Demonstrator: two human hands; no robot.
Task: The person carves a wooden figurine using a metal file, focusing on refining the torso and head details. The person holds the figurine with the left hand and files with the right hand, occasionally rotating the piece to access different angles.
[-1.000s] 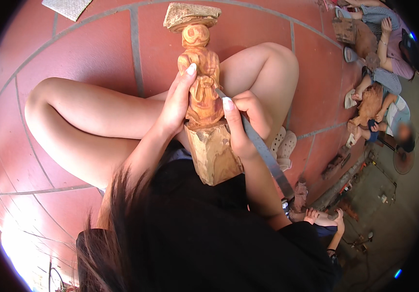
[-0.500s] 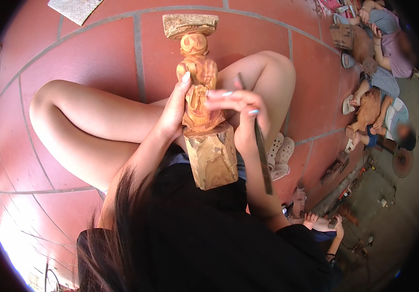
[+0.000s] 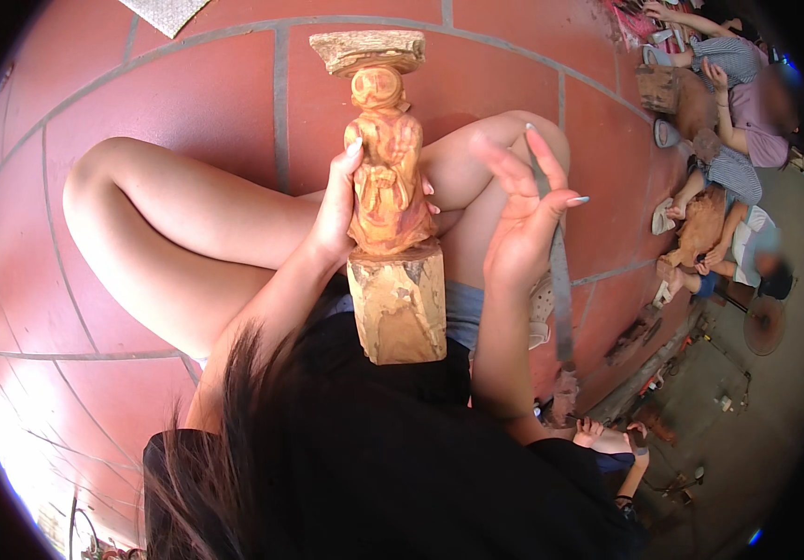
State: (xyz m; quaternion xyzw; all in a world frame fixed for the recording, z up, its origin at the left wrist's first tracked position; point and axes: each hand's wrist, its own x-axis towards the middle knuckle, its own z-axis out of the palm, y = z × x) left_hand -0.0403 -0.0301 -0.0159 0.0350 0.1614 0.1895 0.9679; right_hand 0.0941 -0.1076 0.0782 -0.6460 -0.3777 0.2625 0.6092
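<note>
My left hand (image 3: 336, 201) is closed around the middle of a carved wooden figure (image 3: 385, 182), thumb in front and fingertips showing past its right side. The robed figure stands upright on a rough wooden block (image 3: 397, 308), with a flat bark-edged slab (image 3: 369, 51) left above its head. To the right of the carving, my right hand (image 3: 528, 219) is raised, fingers stretched and partly blurred, apart from the wood. A long flat metal tool (image 3: 559, 280) is held in that hand, running down behind it; its exact kind cannot be made out.
My crossed legs (image 3: 178, 205) rest on red floor tiles (image 3: 178, 112). Pale clogs (image 3: 540, 308) lie beyond my right forearm. Along the right, several people sit by wood pieces (image 3: 700, 224), near a round fan (image 3: 766, 325). A light mat (image 3: 167, 11) lies at the far left.
My right hand has moved right, away from the carving, its fingers opening upward and the metal tool moving with it. My left hand keeps its hold; the figure has turned slightly.
</note>
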